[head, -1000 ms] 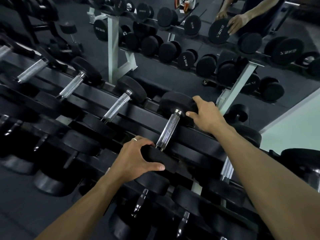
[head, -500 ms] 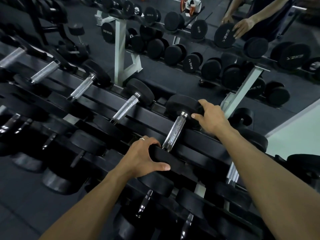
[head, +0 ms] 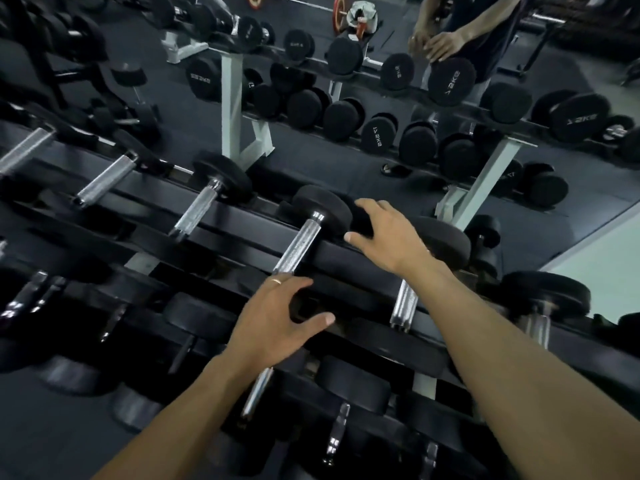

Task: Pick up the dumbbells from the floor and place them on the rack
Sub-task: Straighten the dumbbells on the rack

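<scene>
- Hands hover over the rack [head: 349, 258], neither one holding anything.
- Left hand [head: 277, 323] has fingers and thumb spread in a loose arc, a ring on one finger; whether the fingertips touch the near head of the dumbbell [head: 320, 211] cannot be told.
- Right hand [head: 388, 233] is also spread, fingers relaxed, just beside the far head; contact is unclear.
- The dumbbell lies across the top rails, chrome handle [head: 299, 245] running between the two hands.
- A mirror [head: 346, 174] stands behind the rack.
</scene>
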{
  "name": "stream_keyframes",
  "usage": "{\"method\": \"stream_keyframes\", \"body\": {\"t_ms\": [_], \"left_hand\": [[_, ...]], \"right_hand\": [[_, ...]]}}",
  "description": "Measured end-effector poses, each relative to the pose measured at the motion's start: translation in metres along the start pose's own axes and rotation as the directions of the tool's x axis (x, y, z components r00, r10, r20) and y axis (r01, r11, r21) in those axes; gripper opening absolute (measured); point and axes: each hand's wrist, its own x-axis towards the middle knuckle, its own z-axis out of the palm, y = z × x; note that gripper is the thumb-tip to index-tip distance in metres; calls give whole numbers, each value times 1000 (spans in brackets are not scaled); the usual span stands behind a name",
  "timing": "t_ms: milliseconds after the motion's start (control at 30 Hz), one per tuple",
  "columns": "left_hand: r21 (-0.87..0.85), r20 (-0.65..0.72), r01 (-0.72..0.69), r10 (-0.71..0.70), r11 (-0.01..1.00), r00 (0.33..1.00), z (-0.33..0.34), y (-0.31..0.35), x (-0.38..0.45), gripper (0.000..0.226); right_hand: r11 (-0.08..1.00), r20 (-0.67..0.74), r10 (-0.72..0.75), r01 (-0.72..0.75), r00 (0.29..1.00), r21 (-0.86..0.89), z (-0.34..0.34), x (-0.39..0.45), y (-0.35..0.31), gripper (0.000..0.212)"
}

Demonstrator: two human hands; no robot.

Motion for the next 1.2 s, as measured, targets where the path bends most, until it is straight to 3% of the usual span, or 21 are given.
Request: {"method": "stream_keyframes", "body": {"t_ms": [67, 133, 267, 400, 900, 1200], "left_hand": [[-25, -142, 32, -35, 999, 989, -8, -18, -5, 63], [-81, -188, 113, -126, 990, 974, -11, -34, -8, 71], [-180, -106, 261, -283, 948, 953, -4, -58, 2, 103], [-232, 23, 307, -311, 923, 950, -1, -63, 18, 117], [-282, -2, 351, -366, 893, 930, 4, -60, 20, 114], [-270, 62, 398, -397, 877, 916, 1, -57, 23, 114]], "right_hand": [[997, 21, 34, -36, 999, 66, 12, 9, -8, 68], [991, 26, 61, -64, 998, 117, 21, 18, -13, 70], [982, 19, 111, -113, 994, 149, 34, 38, -17, 66], [970, -49, 135, -122, 990, 209, 42, 54, -14, 55], [994, 34, 47, -50, 998, 97, 36, 82, -16, 56], [996, 43, 29, -33, 999, 85, 31, 82, -24, 54]]}}
